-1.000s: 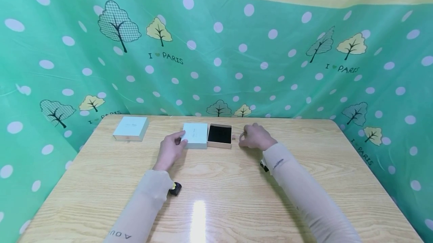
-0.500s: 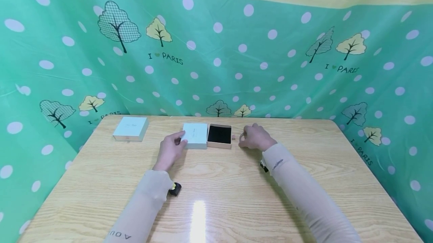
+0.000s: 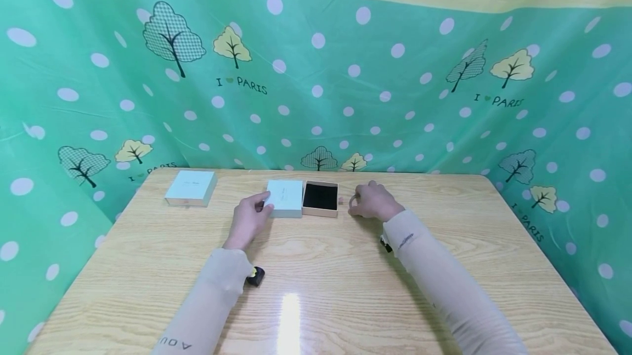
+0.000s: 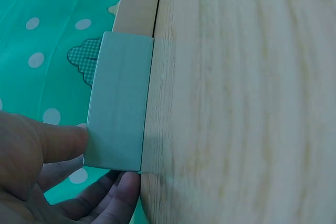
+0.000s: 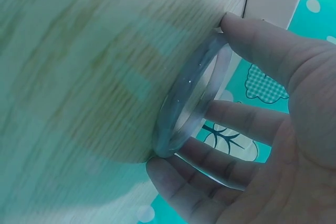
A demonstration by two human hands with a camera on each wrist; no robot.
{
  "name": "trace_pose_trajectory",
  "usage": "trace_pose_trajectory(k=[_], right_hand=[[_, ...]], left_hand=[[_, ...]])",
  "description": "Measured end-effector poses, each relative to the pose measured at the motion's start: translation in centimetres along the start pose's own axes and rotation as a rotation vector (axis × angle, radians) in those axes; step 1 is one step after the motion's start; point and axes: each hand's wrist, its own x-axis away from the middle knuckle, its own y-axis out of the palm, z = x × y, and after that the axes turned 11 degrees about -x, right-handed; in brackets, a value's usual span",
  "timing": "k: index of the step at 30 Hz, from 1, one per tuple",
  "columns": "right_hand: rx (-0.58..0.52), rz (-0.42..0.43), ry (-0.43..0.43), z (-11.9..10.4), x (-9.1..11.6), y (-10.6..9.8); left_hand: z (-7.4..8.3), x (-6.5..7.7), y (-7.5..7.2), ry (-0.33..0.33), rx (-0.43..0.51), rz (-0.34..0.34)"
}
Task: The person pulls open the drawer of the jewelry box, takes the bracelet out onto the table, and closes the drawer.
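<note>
In the head view my left hand (image 3: 247,219) holds the left end of a pale blue jewelry box (image 3: 285,198). The left wrist view shows its thumb on the box's top edge and its fingers at the end of the blue sleeve (image 4: 119,100). From the sleeve's right side the box's drawer (image 3: 321,213) is slid out, with a black lining inside and a small tab (image 3: 340,200) on its outer end. Right of the drawer, my right hand (image 3: 373,201) grips a bangle. Close up, the pale, glossy bangle (image 5: 178,103) sits between thumb and fingers, against the wood.
A second pale blue box (image 3: 191,187), its drawer pushed in, stands at the back left of the wooden table (image 3: 326,272). Behind the table's back edge hangs a green curtain (image 3: 296,124) with dots and trees. Light reflects off the table's near part.
</note>
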Motion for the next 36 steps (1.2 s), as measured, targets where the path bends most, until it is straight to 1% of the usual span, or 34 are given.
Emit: trace_pose_trajectory(k=[5,10,17,19,24,27,30,36], right_hand=[[0.004,-0.002,-0.012,0.1,0.0,0.0],[-0.036,-0.001,-0.039,0.3,0.0,-0.7],[-0.09,0.02,-0.037,-0.4,0.0,-1.9],[-0.095,0.034,-0.052,-0.8,0.0,-1.9],[-0.096,0.087,-0.119,-1.3,-0.3,-1.5],[-0.093,0.111,-0.142,-1.6,-0.4,-1.1],[-0.104,0.122,-0.151,-1.9,-0.6,-0.7],[-0.108,0.114,-0.146,-2.3,-1.2,0.3]], left_hand=[[0.0,0.0,0.0,-0.009,-0.002,-0.001],[0.0,0.0,0.1,0.0,0.003,-0.003],[0.0,0.0,0.0,-0.014,0.008,-0.012],[0.0,0.0,0.0,-0.016,0.01,-0.014],[0.0,0.0,0.0,-0.018,0.01,-0.016],[0.0,0.0,0.0,-0.014,0.01,-0.014],[-0.1,0.0,0.0,-0.01,0.01,-0.011],[0.0,0.1,-0.1,-0.01,0.01,-0.013]])
